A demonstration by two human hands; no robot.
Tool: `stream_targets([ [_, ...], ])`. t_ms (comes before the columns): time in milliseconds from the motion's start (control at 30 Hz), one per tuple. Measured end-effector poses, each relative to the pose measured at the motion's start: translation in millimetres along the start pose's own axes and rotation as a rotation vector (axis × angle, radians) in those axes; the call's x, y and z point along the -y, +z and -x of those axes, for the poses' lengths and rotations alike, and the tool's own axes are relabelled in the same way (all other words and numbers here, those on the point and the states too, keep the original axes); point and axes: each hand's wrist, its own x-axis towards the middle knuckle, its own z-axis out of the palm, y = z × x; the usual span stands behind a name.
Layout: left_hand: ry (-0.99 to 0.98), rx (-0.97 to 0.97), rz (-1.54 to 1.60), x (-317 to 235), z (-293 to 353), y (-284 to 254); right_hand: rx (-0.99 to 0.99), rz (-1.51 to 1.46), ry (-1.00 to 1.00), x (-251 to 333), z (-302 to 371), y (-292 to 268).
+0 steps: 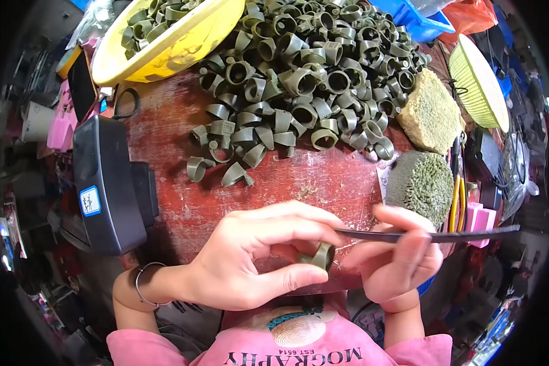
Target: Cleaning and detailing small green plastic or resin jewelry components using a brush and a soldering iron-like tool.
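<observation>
Closest to you, both hands are busy just beyond your pink shirt (238,354). Your left hand (241,250), with a thin bracelet (139,287) at the wrist, pinches an olive-green ring (323,256) between thumb and curled fingers, which partly cover it. Your right hand (402,262) grips a thin dark strip (470,235) between thumb and fingers; its left end reaches your left fingertips.

The relation that counts: the ring lies between your two hands, with your left already on it and your right a little to its right. The visible part of its band points away from your body, while the strip's long axis runs left to right, across it and slightly farther out. You cannot tell from here whether strip and ring touch.

Beyond, on the scratched red surface (171,204), a black device (107,183) stands to your left; a rough green block (430,189) sits to your right, with a yellowish block (430,113) behind it. Farther off, a heap of similar rings (332,52) spreads out, with a yellow bowl (183,58) of more at far left and a pale green basket (479,85) at far right.
</observation>
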Motion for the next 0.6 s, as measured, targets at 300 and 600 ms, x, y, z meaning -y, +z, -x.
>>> stream_targets([
  [300, 0.027, -0.082, 0.062, 0.0, 0.5, -0.8, 0.225, -0.079, -0.268, -13.1, -4.5, -1.2],
  [600, 0.005, -0.051, 0.031, -0.8, -0.4, 0.4, 0.209, 0.190, -0.647, -16.9, -10.2, 3.7],
])
